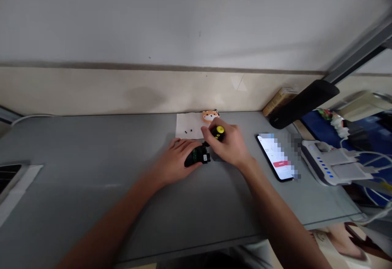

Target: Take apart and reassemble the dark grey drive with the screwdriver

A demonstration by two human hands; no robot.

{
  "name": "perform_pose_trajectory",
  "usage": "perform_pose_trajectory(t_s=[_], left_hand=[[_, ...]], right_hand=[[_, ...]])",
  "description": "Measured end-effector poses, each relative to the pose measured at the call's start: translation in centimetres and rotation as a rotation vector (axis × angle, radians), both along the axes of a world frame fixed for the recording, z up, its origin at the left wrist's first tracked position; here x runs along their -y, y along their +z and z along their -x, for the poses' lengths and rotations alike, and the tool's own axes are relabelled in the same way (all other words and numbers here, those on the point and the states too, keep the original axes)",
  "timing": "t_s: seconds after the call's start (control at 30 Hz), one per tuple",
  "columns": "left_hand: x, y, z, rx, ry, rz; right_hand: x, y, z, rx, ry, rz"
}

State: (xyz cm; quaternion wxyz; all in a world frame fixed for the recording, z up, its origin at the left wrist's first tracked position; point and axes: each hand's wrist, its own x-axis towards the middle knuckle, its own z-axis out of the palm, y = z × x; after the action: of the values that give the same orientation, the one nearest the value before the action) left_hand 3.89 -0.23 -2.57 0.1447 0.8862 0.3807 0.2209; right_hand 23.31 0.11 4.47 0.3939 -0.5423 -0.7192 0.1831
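My left hand is curled around a small black device, which shows a bit of green and a white label and rests on the grey table. In my right hand is a screwdriver with a black and yellow handle, gripped between thumb and fingers. It leans toward the upper edge of the device; its tip is too small to make out. Behind the hands lies a white sheet of paper, with a few tiny dark pieces on it that look like screws.
An orange and white animal-face item sits at the paper's back right. Right of my hands lie a lit phone and a power strip with cables. A black cylinder leans near the wall. A white-edged object is far left.
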Motion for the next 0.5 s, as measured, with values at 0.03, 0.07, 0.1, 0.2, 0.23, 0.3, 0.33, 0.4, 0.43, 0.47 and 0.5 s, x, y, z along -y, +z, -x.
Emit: perform_pose_trajectory(t_s=[0.03, 0.07, 0.1, 0.2, 0.23, 0.3, 0.33, 0.4, 0.43, 0.47, 0.5], left_hand=[[0.0, 0.1, 0.0, 0.003, 0.002, 0.006], [0.0, 0.1, 0.0, 0.006, 0.004, 0.011], [0.0, 0.1, 0.0, 0.009, 0.005, 0.013], [-0.1, -0.1, 0.0, 0.007, 0.005, 0.017], [-0.1, -0.2, 0.0, 0.003, 0.007, 0.017], [-0.2, -0.3, 0.0, -0.009, 0.01, 0.021], [-0.2, -0.3, 0.0, -0.014, 0.012, 0.024], [-0.3, -0.3, 0.0, -0.014, 0.014, 0.03], [-0.3, -0.3, 0.0, -0.012, 0.012, 0.032], [-0.3, -0.3, 0.0, -0.007, 0.01, 0.031], [-0.3, -0.3, 0.0, -0.002, 0.009, 0.028]], right_hand=[[0.0, -0.1, -0.2, -0.018, -0.022, 0.006], [0.1, -0.3, -0.3, -0.032, -0.034, 0.011], [0.1, -0.4, -0.5, -0.046, -0.037, 0.013], [0.0, -0.5, -0.8, -0.085, -0.034, 0.009], [0.0, -0.5, -0.9, -0.096, -0.034, 0.005], [0.0, -0.6, -1.1, -0.113, -0.041, -0.005], [0.0, -0.6, -1.1, -0.119, -0.044, -0.011], [0.0, -0.6, -1.3, -0.13, -0.044, -0.021], [0.0, -0.6, -1.3, -0.134, -0.044, -0.024], [0.0, -0.6, -1.4, -0.137, -0.044, -0.026], [0.0, -0.5, -1.4, -0.139, -0.045, -0.028]])
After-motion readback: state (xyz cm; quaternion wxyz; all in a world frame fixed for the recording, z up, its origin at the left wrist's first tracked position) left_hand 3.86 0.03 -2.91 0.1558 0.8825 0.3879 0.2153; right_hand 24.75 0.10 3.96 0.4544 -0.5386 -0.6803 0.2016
